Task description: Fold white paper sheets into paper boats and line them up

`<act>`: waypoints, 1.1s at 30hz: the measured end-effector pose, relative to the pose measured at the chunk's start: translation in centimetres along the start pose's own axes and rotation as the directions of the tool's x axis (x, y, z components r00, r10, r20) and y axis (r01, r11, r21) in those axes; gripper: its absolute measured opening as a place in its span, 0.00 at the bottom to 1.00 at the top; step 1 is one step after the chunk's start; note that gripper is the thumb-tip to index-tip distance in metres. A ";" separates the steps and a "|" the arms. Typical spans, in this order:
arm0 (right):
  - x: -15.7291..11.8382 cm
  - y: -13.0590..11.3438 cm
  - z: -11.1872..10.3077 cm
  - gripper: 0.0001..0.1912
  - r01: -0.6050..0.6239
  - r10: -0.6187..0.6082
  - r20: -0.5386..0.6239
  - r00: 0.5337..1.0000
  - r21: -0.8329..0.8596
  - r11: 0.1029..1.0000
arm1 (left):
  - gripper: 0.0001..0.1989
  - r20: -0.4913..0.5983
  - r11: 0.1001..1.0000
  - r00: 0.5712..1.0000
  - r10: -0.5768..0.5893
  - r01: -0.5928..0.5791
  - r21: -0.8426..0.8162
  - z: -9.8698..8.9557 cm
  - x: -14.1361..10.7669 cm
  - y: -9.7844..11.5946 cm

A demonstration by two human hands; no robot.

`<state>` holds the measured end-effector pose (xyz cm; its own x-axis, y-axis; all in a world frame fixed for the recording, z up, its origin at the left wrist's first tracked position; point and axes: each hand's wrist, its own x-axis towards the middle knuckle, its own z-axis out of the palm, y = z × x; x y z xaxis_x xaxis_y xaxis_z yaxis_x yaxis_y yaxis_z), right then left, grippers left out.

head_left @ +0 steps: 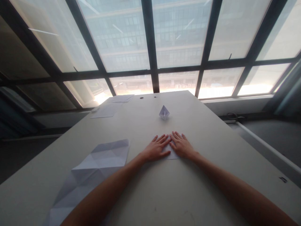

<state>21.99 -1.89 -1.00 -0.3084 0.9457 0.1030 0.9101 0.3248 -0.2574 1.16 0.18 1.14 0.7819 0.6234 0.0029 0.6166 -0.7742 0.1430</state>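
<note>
A small piece of white paper (172, 154) lies flat on the white table (202, 188), mostly covered by my hands. My left hand (156, 148) rests on its left part, fingers spread. On its right part lies my right hand (181, 144), also with fingers apart. The fingertips of both hands nearly meet over the paper, and its upper part is hidden under them. Just beyond the hands stands a small folded paper shape (164, 112) with a pointed top.
A large creased sheet (101, 157) lies to the left, partly behind my left forearm. Flat sheets (103, 111) are at the table's far left. Small dark objects (141, 98) sit near the far edge. A dark item (283, 179) is at the right edge. Windows stand beyond.
</note>
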 end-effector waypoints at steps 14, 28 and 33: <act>0.1 0.3 0.2 0.32 0.008 -0.008 -0.019 1.000 0.017 1.000 | 0.34 -0.041 0.999 0.998 -0.046 0.044 -0.029 0.4 0.2 -0.2; 0.1 0.3 0.1 0.32 0.019 -0.018 -0.025 1.000 0.030 0.999 | 0.31 -0.093 0.997 0.994 -0.054 0.049 -0.053 0.8 0.3 -0.2; 0.2 0.4 0.2 0.32 0.016 -0.016 -0.022 1.000 0.033 0.999 | 0.31 -0.100 0.998 0.994 -0.048 0.043 -0.051 0.8 0.3 -0.2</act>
<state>22.24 -1.61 -1.23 -0.3164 0.9400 0.1278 0.8954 0.3404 -0.2871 1.29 0.42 0.33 0.7381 0.6679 0.0952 0.6444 -0.7397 0.1938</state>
